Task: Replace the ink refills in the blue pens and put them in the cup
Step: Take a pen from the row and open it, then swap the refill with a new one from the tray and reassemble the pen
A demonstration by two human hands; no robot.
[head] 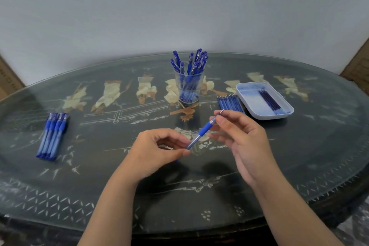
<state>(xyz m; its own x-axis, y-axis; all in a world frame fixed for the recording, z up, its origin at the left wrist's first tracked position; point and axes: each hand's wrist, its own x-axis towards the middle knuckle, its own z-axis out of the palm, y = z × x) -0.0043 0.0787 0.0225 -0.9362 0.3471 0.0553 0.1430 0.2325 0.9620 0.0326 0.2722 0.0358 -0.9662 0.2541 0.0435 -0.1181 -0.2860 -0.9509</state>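
Now both hands — left hand [157, 150], right hand [242, 138] — hold pen [201, 133].

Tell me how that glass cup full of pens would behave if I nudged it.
Likely top-heavy: the cup narrows toward its base and the pens stand well above its rim, so it may tip. It looks like glass, probably fragile, and may slide on the glossy table.

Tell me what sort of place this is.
Probably a room in a home rather than a workshop: an ornate dark oval table with inlaid figures stands against a plain pale wall, and a cardboard box sits at each end.
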